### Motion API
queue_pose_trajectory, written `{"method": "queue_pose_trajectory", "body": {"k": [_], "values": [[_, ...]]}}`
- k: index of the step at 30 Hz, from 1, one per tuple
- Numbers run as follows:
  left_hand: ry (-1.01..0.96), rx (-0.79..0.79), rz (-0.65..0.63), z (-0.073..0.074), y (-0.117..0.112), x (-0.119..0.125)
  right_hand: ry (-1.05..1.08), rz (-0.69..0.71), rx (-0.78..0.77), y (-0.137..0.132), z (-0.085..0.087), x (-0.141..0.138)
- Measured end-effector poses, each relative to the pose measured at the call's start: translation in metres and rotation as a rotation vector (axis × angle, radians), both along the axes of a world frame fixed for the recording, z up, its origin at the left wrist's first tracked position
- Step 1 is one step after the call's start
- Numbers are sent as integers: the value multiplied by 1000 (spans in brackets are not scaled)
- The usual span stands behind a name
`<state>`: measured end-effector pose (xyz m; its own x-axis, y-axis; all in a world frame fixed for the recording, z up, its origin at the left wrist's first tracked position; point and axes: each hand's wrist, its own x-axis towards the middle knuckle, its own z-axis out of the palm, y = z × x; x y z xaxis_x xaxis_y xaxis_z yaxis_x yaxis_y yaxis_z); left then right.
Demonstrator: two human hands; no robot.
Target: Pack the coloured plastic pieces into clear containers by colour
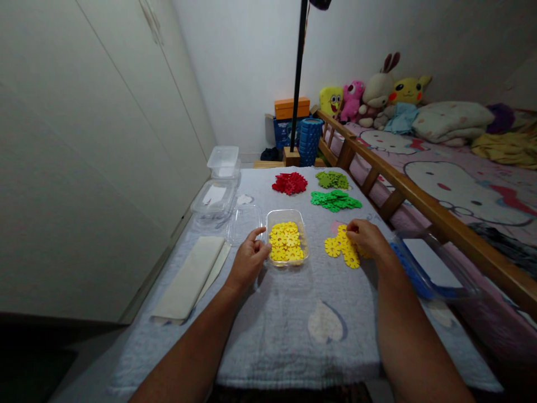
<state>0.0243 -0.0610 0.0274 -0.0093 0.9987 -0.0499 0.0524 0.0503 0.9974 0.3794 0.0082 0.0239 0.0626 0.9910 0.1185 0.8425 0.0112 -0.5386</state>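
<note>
A clear plastic container (305,246) holds several yellow notched discs (286,240), stacked in overlapping rows. At its left wall is my left hand (250,254), with index finger and thumb apart and their tips at the container's side. To the right of the container, a loose group of yellow notched discs (351,258) lies on the cloth. Over this group my right hand (366,238) is closed, thumb and fingertips pinching at a yellow disc. Part of the group is hidden behind that hand.
Red pieces (290,183), light green pieces (331,179) and green pieces (335,200) lie in piles farther back. A clear lid (245,221), folded cloth (191,277) and lidded boxes (213,197) are left. A box of blue pieces (436,268) stands right, near the bed rail (377,157).
</note>
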Motion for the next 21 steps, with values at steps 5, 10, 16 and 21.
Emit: {"method": "queue_pose_trajectory", "body": {"k": [5, 10, 16, 21], "values": [[6, -2, 4, 0, 0, 0, 368, 30, 38, -6, 17, -11], [5, 6, -1, 0, 0, 0, 704, 88, 96, -14, 35, -58], [7, 2, -4, 4, -1, 0, 738, 257, 186, -25, 36, -115], [-10, -10, 2, 7, -3, 1, 466, 357, 245, -30, 29, -127]]}}
